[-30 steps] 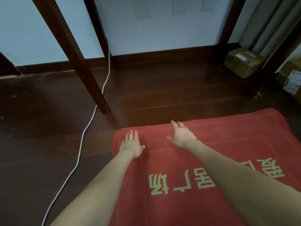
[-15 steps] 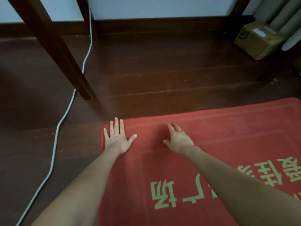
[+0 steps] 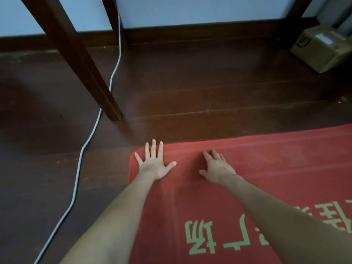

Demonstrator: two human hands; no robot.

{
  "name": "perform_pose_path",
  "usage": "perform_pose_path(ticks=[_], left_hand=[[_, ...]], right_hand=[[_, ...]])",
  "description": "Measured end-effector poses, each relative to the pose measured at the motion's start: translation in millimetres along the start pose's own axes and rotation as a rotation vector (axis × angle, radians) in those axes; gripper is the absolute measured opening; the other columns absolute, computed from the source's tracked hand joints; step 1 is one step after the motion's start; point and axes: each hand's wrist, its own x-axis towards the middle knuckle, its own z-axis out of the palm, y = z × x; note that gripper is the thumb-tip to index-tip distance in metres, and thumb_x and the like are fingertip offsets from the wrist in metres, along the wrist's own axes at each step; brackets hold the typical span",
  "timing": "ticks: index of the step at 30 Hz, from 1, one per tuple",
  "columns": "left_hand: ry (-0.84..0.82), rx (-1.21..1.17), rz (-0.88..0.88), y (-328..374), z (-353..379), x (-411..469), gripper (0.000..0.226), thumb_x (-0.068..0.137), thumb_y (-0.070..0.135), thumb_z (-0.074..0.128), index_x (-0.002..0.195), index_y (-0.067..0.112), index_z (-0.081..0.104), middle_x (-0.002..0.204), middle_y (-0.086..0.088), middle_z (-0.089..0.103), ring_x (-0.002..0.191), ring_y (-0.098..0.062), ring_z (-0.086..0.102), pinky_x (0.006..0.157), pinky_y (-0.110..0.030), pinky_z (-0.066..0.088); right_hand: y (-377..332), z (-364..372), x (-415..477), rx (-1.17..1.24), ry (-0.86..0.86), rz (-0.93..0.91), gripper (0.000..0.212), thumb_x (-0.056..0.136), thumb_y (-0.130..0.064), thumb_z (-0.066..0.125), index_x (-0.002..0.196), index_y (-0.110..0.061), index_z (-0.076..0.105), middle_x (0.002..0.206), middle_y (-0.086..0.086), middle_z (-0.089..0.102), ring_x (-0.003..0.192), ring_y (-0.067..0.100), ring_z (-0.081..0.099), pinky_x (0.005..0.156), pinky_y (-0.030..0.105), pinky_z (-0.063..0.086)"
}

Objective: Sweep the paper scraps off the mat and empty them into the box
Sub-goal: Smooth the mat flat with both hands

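A red mat (image 3: pixel 266 164) with green characters lies on the dark wooden floor, filling the lower right of the view. My left hand (image 3: pixel 153 162) rests flat on the mat's far left corner, fingers spread, fingertips at the mat's far edge. My right hand (image 3: pixel 217 167) lies palm down on the mat a little to the right, fingers apart and slightly curled. Neither hand holds anything. I see no paper scraps on the visible mat. A cardboard box (image 3: pixel 322 48) stands at the far right by the wall.
A dark wooden furniture leg (image 3: pixel 91 73) slants down to the floor just beyond the mat's left corner. A white cable (image 3: pixel 83 149) runs along the floor left of the mat. Skirting board and pale wall lie at the back.
My left hand has spread wider and flattened on the mat's corner. The view has shifted so the wall shows again. My right hand has barely moved.
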Motion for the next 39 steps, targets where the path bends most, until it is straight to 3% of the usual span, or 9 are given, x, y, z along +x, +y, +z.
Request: perform_pose_path(ticks=[5,13,18,23,27,31,34,39], left_hand=[[0.127,-0.009,-0.044,-9,-3,-4,0.088,0.092,0.067,0.025,0.152,0.017,-0.016,0.158,-0.007,-0.026,0.147,-0.021,-0.021,0.119,-0.052,-0.008],[0.059,0.024,-0.037,-19,5,5,0.089,0.091,0.070,0.021,0.151,0.018,-0.019,0.156,-0.005,-0.031,0.145,-0.022,-0.026,0.115,-0.055,-0.013],[-0.016,0.037,-0.069,-15,-6,8,0.090,0.090,0.070,0.023,0.151,0.019,-0.020,0.156,-0.005,-0.032,0.145,-0.022,-0.025,0.116,-0.054,-0.011],[0.070,-0.061,-0.151,5,2,-10,0.089,0.088,0.073,0.022,0.150,0.026,-0.020,0.156,-0.004,-0.032,0.146,-0.024,-0.024,0.111,-0.065,-0.006],[-0.082,-0.063,-0.187,4,0,-14,0.099,0.081,0.080,0.033,0.148,0.033,-0.023,0.154,-0.002,-0.036,0.145,-0.025,-0.025,0.110,-0.067,-0.001],[-0.169,-0.042,-0.263,17,-18,-19,0.101,0.084,0.067,0.049,0.152,0.028,-0.015,0.158,-0.007,-0.026,0.148,-0.033,-0.011,0.114,-0.060,0.012],[-0.167,0.022,-0.154,64,-26,-36,0.095,0.089,0.059,0.050,0.153,0.023,-0.010,0.160,-0.007,-0.021,0.149,-0.032,-0.003,0.114,-0.059,0.014],[0.080,0.165,0.183,175,-73,-65,0.087,0.094,0.048,0.050,0.154,0.012,-0.001,0.161,-0.010,-0.011,0.149,-0.028,0.002,0.120,-0.046,0.015]], right_hand=[[0,-5,-1,0.014,0.042,0.004,0.075,0.099,-0.034,0.051,0.157,-0.026,0.005,0.165,0.003,-0.008,0.152,0.030,-0.003,0.120,0.044,0.021],[1,8,3,-0.076,0.065,-0.016,0.075,0.099,-0.036,0.050,0.157,-0.026,0.004,0.164,0.006,-0.014,0.151,0.032,-0.008,0.122,0.044,0.018],[14,-5,4,-0.074,-0.069,-0.027,0.084,0.095,-0.038,0.058,0.157,-0.030,0.002,0.163,0.003,-0.021,0.151,0.030,-0.011,0.121,0.047,0.019],[18,-16,-9,-0.019,0.024,-0.021,0.081,0.096,-0.035,0.057,0.157,-0.030,0.003,0.164,0.003,-0.014,0.152,0.031,-0.003,0.120,0.047,0.022],[32,-10,-20,-0.024,0.003,0.004,0.084,0.095,-0.035,0.058,0.157,-0.029,0.002,0.164,0.004,-0.013,0.152,0.032,-0.002,0.120,0.046,0.022],[47,-34,-41,0.002,0.053,0.009,0.085,0.095,-0.037,0.058,0.157,-0.027,0.002,0.165,0.004,-0.009,0.152,0.032,0.000,0.120,0.046,0.022],[75,-57,-63,0.005,0.102,0.043,0.085,0.095,-0.038,0.058,0.157,-0.026,0.002,0.165,0.005,-0.009,0.152,0.032,0.000,0.120,0.046,0.022],[136,-88,-98,0.057,0.178,0.107,0.085,0.095,-0.038,0.057,0.157,-0.024,0.000,0.165,0.006,-0.009,0.152,0.033,0.000,0.120,0.047,0.022]])
